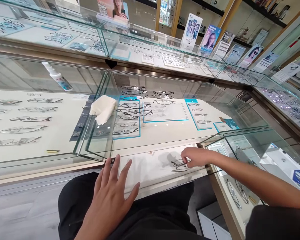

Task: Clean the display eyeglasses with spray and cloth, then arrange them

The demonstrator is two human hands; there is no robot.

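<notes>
A pair of thin dark-rimmed eyeglasses (179,165) lies on a white pull-out drawer (145,170) at the front of the glass case. My right hand (196,157) reaches in from the right, its fingers closed on the frame of these glasses. With its fingers spread, my left hand (112,191) is over the drawer's left front corner and holds nothing. A cream cloth (103,108) rests on the glass top above it. Several more eyeglasses (147,105) stand in and on the case beyond the drawer.
A white spray bottle (57,77) lies on the glass at the upper left. White and blue boxes (285,163) sit on the right-hand case. Glass edges border the drawer. Advertising cards (190,32) stand on the rear counter.
</notes>
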